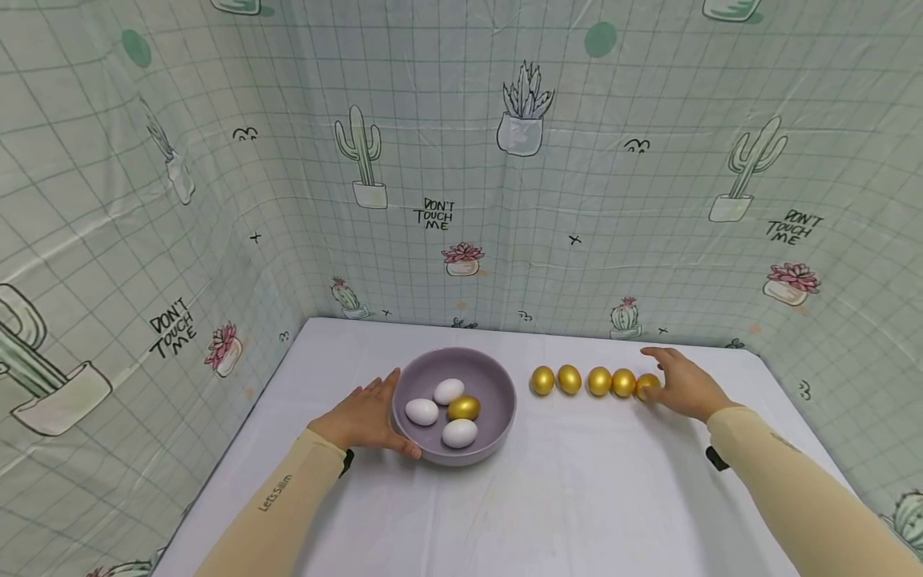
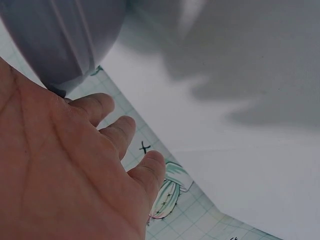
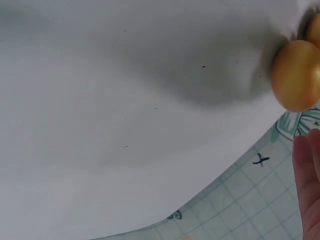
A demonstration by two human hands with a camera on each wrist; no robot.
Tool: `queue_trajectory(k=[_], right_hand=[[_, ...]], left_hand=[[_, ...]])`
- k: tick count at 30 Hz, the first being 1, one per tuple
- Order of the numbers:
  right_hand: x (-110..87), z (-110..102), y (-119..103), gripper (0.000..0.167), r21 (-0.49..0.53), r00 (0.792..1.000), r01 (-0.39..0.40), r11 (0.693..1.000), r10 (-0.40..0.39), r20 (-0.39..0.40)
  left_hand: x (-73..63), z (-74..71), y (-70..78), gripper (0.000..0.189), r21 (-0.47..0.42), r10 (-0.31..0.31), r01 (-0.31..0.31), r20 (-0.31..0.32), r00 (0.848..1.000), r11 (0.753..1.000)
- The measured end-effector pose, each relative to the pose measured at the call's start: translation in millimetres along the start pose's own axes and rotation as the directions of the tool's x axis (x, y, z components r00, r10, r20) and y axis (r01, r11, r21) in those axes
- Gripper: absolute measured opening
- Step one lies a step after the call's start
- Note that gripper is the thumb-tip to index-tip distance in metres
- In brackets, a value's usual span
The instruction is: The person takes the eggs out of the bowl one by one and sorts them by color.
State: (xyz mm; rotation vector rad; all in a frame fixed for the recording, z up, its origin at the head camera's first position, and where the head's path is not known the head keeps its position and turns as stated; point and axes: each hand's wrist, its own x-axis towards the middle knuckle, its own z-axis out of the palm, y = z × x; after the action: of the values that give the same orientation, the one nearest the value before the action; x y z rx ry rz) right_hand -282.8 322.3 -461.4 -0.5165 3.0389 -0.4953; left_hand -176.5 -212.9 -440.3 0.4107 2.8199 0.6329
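A mauve bowl (image 1: pixel 492 394) stands on the white table, with three white eggs (image 1: pixel 459 433) and one golden egg (image 1: pixel 464 408) inside. My left hand (image 1: pixel 364 417) rests against its left side, thumb at the near edge and forefinger at the rim. In the left wrist view the bowl's outer wall (image 2: pixel 75 40) meets the hand (image 2: pixel 65 170), whose other fingers extend past it. On the right, my right hand (image 1: pixel 688 386) has its thumb at the rightmost golden egg (image 1: pixel 646 387), fingers reaching beyond it. That egg (image 3: pixel 296 75) lies just off the fingertips in the right wrist view.
Several more golden eggs (image 1: pixel 598 381) form a row between the bowl and my right hand. Patterned cloth walls (image 1: pixel 577 192) with cactus drawings enclose the back and sides of the table (image 1: pixel 548 497).
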Motion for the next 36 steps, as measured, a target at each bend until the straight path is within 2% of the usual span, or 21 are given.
queue_trajectory(k=[6, 14, 17, 23, 27, 31, 36], right_hand=[[7.9, -7, -27, 0.072, 0.018, 0.999, 0.046, 0.999, -0.045, -0.03], [22.1, -8, -83, 0.07, 0.036, 0.987, 0.16, 0.987, -0.158, -0.04], [26.1, -8, -105, 0.068, 0.049, 0.975, 0.218, 0.975, -0.216, -0.044], [32.0, -4, -150, 0.065, 0.074, 0.934, 0.357, 0.931, -0.355, -0.045], [35.7, 4, -177, 0.066, 0.072, 0.899, 0.438, 0.896, -0.437, -0.024], [38.6, 12, -201, 0.064, 0.075, 0.865, 0.501, 0.862, -0.502, 0.002], [42.2, 23, -226, 0.062, 0.096, 0.834, 0.546, 0.832, -0.551, 0.032]], left_hand=[[-0.3, 0.8, -0.9, 0.14, 0.011, 0.0, 0.0, 0.008, 1.0, 1.0], [0.5, 1.3, -0.4, 0.141, 0.012, -0.011, 0.01, 0.003, 1.0, 1.0], [0.6, 1.0, -0.3, 0.141, 0.017, -0.011, 0.011, 0.0, 1.0, 1.0], [1.3, 1.2, -1.2, 0.142, 0.019, -0.003, 0.003, -0.003, 1.0, 1.0], [1.7, 1.6, -1.7, 0.142, 0.019, -0.004, 0.004, -0.001, 1.0, 1.0], [1.8, 2.1, -2.2, 0.142, 0.017, -0.005, 0.005, 0.0, 1.0, 1.0], [1.8, 2.4, -3.0, 0.142, 0.012, 0.002, -0.002, 0.001, 1.0, 1.0]])
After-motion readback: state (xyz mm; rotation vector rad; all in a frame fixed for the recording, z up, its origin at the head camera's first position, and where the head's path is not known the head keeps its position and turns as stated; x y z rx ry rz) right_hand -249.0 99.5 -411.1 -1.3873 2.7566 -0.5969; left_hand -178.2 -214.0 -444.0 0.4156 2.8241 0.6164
